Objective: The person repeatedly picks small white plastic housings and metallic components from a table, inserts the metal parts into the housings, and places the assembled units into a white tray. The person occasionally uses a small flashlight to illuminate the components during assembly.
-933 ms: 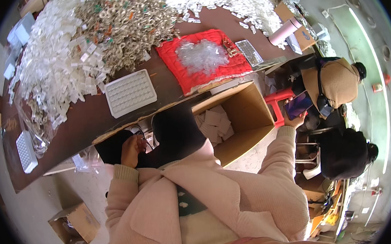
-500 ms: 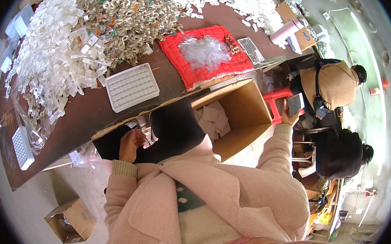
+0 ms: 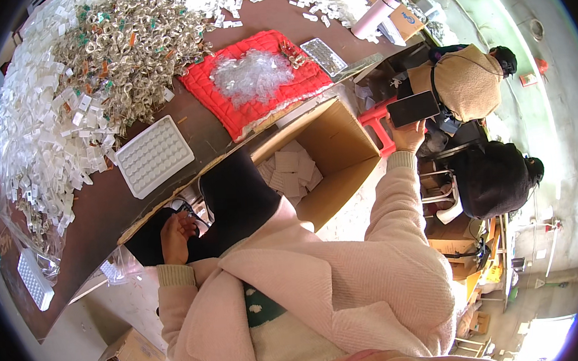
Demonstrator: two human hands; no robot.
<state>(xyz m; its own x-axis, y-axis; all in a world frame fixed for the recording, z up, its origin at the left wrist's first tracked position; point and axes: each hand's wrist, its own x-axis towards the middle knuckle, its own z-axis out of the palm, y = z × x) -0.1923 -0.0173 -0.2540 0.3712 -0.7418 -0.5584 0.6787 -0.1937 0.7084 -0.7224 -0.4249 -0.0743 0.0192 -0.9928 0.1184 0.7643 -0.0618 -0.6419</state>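
Observation:
My right hand (image 3: 407, 134) is stretched out to the right and grips a dark mobile phone (image 3: 413, 109) by its lower edge. The phone's face looks black. Over my dark-clad lap, my left hand (image 3: 175, 237) rests with its fingers loosely curled and apart, and nothing shows in it. Nearest to that hand on the brown table (image 3: 185, 131) lies a white plastic tray (image 3: 155, 157) with rows of small hollows. Farther along the table, a red quilted cloth (image 3: 257, 106) carries a heap of clear plastic pieces (image 3: 250, 78).
Heaps of white tags (image 3: 44, 124) and metal rings (image 3: 136, 54) cover the table's far left. A cardboard box (image 3: 337, 157) with white pieces stands by my knees, near a red stool (image 3: 378, 126). Two people (image 3: 460, 87) sit at the right. A pink bottle (image 3: 376, 15) stands at the table's far end.
The view has swung to the right, so the table things sit farther left. My right hand has tilted the phone, and its face has gone from pale to black. My left hand stays over my lap.

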